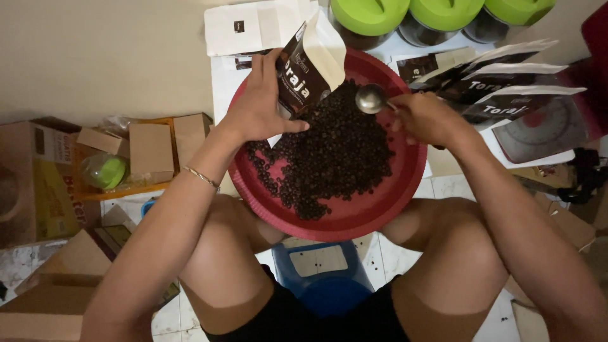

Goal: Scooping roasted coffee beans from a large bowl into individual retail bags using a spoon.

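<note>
Left hand (258, 111) is wrapped around a dark coffee pouch (308, 66) w/ a white inner lining, holding it tilted w/ the mouth open toward the other hand, prob so the spoon can get in easy. The pouch hangs just above the far edge of the bean pile. Right hand (425, 117) pinches the handle of a metal spoon (372, 99), bowl pointing at the pouch mouth; can't tell if there are beans in it. Roasted coffee beans (335, 155) are heaped in a big red round tray (380, 212), which sits between the person's knees over a blue plastic stool (326, 275), so everything's within reach. More matching pouches (500, 85) are fanned out beside the right hand, green-lidded jars (437, 12) line up behind the tray, a kitchen scale (538, 133) sits on the right, and cardboard boxes (152, 149) on the left.
</note>
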